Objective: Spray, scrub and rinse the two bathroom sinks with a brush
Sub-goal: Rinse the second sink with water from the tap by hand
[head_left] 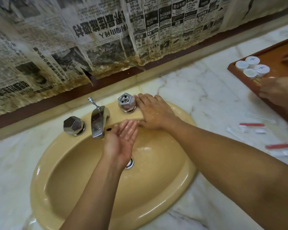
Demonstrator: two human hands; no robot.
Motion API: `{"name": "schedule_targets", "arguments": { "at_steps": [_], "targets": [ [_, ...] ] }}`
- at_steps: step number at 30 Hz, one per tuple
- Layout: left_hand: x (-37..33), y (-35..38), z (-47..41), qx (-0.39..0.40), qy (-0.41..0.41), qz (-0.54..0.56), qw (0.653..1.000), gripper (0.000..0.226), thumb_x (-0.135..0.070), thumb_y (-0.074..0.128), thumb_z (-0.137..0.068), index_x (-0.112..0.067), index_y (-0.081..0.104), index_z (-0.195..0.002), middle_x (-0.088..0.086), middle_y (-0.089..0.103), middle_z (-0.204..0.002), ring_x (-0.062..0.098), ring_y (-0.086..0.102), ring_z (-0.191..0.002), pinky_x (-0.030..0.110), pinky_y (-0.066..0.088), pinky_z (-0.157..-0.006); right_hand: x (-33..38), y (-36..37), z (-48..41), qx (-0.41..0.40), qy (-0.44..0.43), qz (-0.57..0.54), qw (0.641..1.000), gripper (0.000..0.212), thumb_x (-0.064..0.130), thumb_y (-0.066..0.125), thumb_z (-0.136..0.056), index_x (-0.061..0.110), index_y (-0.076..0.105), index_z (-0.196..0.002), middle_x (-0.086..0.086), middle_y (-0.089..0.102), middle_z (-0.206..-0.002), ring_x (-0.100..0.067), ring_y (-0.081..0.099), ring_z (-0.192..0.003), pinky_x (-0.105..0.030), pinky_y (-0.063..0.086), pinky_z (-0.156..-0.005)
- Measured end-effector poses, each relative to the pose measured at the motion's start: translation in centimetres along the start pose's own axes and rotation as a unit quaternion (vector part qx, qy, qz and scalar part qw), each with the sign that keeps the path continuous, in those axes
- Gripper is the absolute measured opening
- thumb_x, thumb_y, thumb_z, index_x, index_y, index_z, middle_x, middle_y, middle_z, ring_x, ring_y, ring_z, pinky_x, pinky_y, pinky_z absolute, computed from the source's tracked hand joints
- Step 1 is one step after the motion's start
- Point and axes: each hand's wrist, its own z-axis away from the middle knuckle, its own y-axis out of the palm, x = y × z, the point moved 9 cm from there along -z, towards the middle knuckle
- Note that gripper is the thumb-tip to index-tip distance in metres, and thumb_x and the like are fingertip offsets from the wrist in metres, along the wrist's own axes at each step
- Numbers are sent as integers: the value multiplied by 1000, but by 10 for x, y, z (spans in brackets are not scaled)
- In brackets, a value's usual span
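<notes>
Two wet hands meet at a mustard-yellow sink filling the frame's centre. The left hand lies cupped, palm up, fingers relaxed, over the basin just below the chrome spout. The right hand rests flat, fingers spread, on the sink's back rim, just beside the right tap handle.

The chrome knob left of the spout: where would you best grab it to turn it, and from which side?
I would grip the knob round its slanted flat facets, fingers coming down from above and its left. The facets give purchase, its top is free, and the spout crowds its right side.
</notes>
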Motion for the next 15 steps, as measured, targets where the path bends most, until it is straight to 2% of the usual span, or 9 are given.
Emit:
{"name": "schedule_targets", "arguments": {
  "at_steps": [5,9,13,15],
  "targets": [
    [3,-89,-3,-131,-49,62,988,31,-15,34,-109,-3,61,-102,15,66,-121,31,64,-115,41,49,-100,18,9,33,-34,-4,14,999,80,47,29,-106,6,-12,-161,-12,-15,-170,-28,-13,-157,-47,-2,-128],
    [2,-103,-14,-160,-88,74,980,31,-17,34,-110,-3,59,-99,13,65,-109,29,65,-99,39,48,-94,25,13,53,-49,-10,-26,998,73,38,27,-107,5,-11,-161,-13,-16,-169,-26,-15,-157,-41,-5,-128],
    [2,-80,-27,-154,-99,74,980,23,-2,43,-97,-9,62,-86,5,59,-77,19,58,-75,32,50,-73,24,11,55,-63,-10,-79,995,66,33,28,-109,8,0,-163,-10,-8,-171,-23,-9,-158,-37,-5,-128],
    [5,-58,-34,-123,-94,84,984,27,-4,42,-103,-9,64,-89,6,62,-71,19,59,-71,30,49,-70,22,11,59,-66,-9,-96,993,64,32,30,-109,9,5,-164,-8,-4,-172,-21,-6,-158,-35,-5,-128]
  ]
}}
